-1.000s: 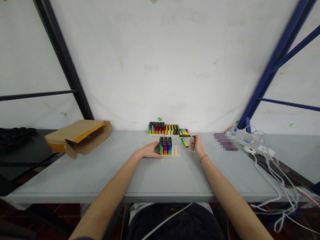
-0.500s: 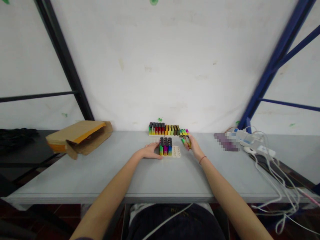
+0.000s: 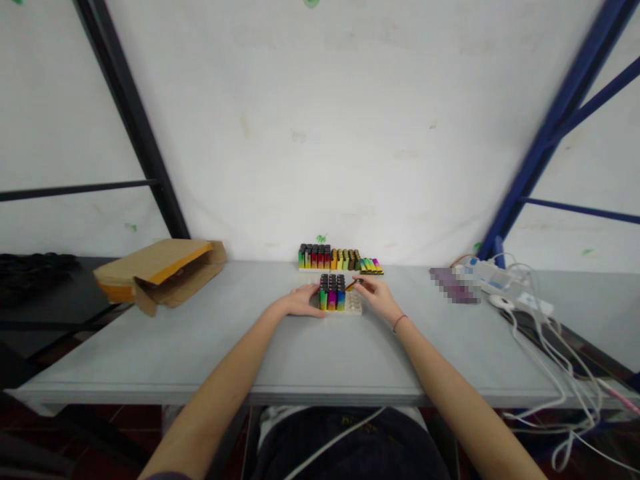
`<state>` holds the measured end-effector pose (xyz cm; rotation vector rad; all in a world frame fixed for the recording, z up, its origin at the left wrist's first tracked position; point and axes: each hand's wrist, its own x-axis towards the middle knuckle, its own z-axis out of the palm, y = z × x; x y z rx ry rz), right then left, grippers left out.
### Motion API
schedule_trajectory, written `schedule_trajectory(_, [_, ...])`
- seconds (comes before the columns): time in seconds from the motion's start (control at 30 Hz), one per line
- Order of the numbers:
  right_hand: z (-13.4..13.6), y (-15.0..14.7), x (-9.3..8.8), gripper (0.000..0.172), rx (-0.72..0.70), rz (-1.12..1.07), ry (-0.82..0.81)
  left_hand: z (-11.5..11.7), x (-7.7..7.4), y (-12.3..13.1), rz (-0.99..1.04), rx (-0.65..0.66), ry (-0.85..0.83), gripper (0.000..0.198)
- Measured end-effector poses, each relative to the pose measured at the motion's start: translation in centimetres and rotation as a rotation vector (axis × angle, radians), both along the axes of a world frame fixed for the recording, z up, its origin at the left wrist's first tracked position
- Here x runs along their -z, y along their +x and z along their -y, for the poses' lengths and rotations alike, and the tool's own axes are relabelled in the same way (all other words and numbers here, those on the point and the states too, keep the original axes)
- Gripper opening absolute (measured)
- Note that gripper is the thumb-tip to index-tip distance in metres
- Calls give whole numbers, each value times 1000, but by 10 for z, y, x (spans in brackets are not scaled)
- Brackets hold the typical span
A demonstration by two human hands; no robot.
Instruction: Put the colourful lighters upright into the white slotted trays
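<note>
A white tray with round holes stands on the table in front of me. Upright lighters with black tops and green, purple and blue bodies fill its left part; the holes at its right end show. My left hand grips the tray's left end, thumb along the front and fingers behind, partly hidden by the lighters. Between thumb and fingertips, my right hand pinches a tilted lighter above the tray's right part.
By the wall stand a row of dark-topped lighters, yellowish lighters and several lying lighters. An opened cardboard box lies at left. White cables and a power strip occupy the right side.
My right hand has moved left from beside the lying lighters to the tray, bringing a lighter over its right part. My left hand stays at the tray's left end.
</note>
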<state>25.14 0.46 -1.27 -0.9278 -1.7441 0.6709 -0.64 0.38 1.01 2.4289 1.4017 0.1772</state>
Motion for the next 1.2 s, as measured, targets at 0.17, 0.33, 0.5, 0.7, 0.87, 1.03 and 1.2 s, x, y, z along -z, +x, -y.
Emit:
schedule_trajectory(0.17, [3,-7,-3,34,70,156,95,-2,2,-1,-13,-6,-8,90])
schedule_trajectory(0.33, [3,-13,-7,28,166,350,196,-2,2,-1,-6,6,-4,91])
schedule_trajectory(0.5, [-7,-7,0,43,171,363,221,0,0,0,-14,-9,-17,90])
schedule_trajectory(0.7, [-25,28,18,45,462,482,134,1,-3,1,5,3,-16,91])
schedule_trajectory(0.87, [-29,37,22,30,444,721,-7,0,-2,0,0,11,-11,92])
schedule_trajectory(1.03, [-33,34,22,43,457,665,6,1,-2,0,-16,6,-21,93])
schedule_trajectory(1.2, [-31,32,21,41,349,379,100,1,-3,1,-23,9,-17,93])
